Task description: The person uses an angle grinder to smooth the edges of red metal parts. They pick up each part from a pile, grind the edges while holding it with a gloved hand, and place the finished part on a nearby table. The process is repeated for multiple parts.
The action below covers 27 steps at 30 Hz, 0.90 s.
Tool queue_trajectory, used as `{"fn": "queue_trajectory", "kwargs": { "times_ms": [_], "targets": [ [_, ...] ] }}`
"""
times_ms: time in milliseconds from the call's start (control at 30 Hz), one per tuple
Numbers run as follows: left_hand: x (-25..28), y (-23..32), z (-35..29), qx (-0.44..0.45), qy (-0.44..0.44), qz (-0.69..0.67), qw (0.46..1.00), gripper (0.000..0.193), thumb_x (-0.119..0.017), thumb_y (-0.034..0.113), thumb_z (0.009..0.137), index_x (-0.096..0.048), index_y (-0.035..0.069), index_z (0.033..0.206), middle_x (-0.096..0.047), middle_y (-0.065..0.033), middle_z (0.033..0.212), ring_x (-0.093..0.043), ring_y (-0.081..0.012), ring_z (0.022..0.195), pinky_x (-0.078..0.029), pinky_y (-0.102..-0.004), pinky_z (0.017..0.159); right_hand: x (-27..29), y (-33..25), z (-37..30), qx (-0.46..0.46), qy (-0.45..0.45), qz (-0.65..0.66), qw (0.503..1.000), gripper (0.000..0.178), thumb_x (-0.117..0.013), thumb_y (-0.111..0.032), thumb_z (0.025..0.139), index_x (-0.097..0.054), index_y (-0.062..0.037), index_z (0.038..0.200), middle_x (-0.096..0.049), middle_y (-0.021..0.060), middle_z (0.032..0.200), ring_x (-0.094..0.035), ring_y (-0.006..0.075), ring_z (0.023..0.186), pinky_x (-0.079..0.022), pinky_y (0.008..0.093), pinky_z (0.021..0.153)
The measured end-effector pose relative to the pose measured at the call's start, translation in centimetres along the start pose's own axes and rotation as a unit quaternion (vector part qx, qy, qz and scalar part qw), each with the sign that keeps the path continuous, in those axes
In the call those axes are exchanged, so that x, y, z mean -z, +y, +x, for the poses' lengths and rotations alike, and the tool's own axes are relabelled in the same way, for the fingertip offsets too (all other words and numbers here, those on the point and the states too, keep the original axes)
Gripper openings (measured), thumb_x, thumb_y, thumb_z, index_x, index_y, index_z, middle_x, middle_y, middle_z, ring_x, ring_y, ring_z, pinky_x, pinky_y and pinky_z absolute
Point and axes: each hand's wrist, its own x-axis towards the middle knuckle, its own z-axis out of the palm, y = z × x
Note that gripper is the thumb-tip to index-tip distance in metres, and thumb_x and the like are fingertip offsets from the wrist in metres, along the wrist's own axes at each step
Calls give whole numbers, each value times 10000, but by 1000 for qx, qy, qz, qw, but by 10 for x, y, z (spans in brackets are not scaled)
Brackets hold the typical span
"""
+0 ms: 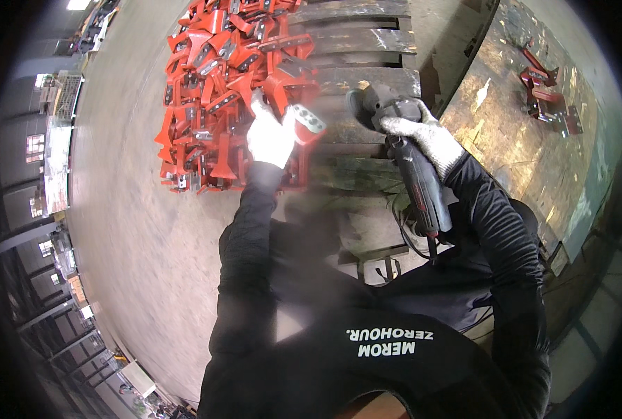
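Note:
My left hand (269,138), in a white glove, is closed on a red painted metal bracket (306,131) at the right edge of a large heap. The bracket has a bare end plate with several holes. My white-gloved right hand (426,134) is wrapped round the head end of a dark angle grinder (422,187). Its disc (360,110) points left toward the bracket, with a gap between them. The grinder's cord hangs from its rear end. Similar red brackets (216,80) are piled beyond and to the left of my left hand.
The heap rests at the left of a worn wooden pallet (353,77) with dark slats. At right, a scuffed wooden board (492,115) bears a few red brackets (550,98). Concrete floor (122,195) stretches left toward shelving. A dark cable loops below the grinder near my legs.

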Motion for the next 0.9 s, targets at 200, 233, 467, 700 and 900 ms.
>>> {"fn": "queue_trajectory", "kwargs": {
  "times_ms": [200,233,467,700,900],
  "targets": [
    [-17,-10,-18,33,-94,-179,979,423,-627,197,1005,-531,-64,1323,-682,-222,1238,-657,-248,1159,-512,-351,962,-15,-15,0,76,98,-12,992,811,-864,-218,841,-383,-103,1482,-655,102,1066,-661,152,829,-583,328,707],
    [-19,-17,-22,72,-167,-214,960,414,-612,187,1016,-536,-58,1341,-683,-206,1228,-655,-226,1124,-509,-323,951,-17,-12,4,98,109,-28,989,825,-867,-212,838,-376,-103,1491,-652,106,1077,-661,154,822,-586,327,698],
    [-8,-3,-44,-183,-247,-171,936,615,-633,6,790,-565,40,1400,-588,-289,1350,-550,-483,1237,-447,-507,1071,-23,-19,8,108,116,-55,986,932,-894,-217,804,-319,-79,1524,-645,130,1133,-665,148,807,-587,304,668],
    [2,10,-45,-45,-297,-306,903,646,-748,45,787,-563,49,1406,-595,-270,1356,-609,-434,1195,-502,-476,1028,-24,-14,10,132,70,5,989,909,-881,-188,816,-304,-60,1506,-656,118,1075,-661,146,782,-581,304,648],
    [11,34,-42,163,-233,-589,757,277,-643,268,1008,-623,10,1107,-647,-74,967,-659,-155,878,-554,-325,813,-17,-5,7,55,93,-15,994,848,-873,-202,822,-364,-96,1491,-655,111,1111,-659,165,820,-572,331,701]
  ]
}}
